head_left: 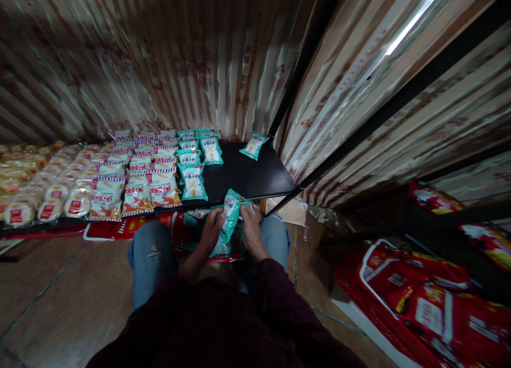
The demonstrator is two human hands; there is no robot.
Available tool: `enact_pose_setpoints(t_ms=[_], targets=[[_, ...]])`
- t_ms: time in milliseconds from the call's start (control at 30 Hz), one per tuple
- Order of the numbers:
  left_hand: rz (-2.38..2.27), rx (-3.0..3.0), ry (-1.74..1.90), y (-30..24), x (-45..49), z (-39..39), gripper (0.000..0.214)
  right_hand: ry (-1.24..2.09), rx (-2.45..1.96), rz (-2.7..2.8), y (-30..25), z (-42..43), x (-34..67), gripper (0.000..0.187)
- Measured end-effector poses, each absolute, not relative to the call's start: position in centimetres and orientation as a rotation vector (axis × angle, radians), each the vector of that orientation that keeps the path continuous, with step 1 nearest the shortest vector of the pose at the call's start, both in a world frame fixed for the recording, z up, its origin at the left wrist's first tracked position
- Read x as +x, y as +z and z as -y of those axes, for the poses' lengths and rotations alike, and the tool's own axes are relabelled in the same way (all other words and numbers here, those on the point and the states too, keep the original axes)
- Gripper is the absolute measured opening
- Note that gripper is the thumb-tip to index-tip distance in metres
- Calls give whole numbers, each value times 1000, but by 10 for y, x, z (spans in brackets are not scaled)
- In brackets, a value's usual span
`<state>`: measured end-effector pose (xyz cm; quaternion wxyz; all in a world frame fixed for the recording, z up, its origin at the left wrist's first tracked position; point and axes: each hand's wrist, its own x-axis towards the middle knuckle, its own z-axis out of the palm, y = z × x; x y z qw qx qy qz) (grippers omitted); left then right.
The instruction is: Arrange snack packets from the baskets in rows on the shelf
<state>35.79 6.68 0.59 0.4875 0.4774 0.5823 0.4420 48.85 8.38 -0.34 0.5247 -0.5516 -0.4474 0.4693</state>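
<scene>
Over the near edge of the black shelf [255, 176], a green and white snack bag [231, 211] is held up between my two hands. My left hand [213, 230] is closed on its left side. My right hand [252, 234] grips the right side, its fingertips partly hidden. Under the hands, between my knees, more green bags [220, 248] lie in a red basket [179, 232], mostly covered by my arms. On the shelf, green bags [192, 181] stand in a column with a shorter column [211, 147] beside it. A single green bag [254, 145] lies apart near the back right corner.
Left of the green bags are rows of white and orange snack bags [138, 192], then round packaged crackers [77, 204]. A black shelf post [303, 181] rises at the right. Red packages [427, 299] lie low on the right. A striped curtain [179, 54] hangs behind.
</scene>
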Motion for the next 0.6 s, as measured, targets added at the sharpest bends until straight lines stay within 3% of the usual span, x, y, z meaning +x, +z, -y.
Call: enact_pose_setpoints(t_ms=[367, 600], targets=[[-1232, 1026, 955, 19, 361, -64, 62, 1180, -1240, 971, 3, -80, 490, 45], [-898, 713, 1010, 12, 358, -59, 54, 1094, -1257, 1011, 10, -77, 490, 34]])
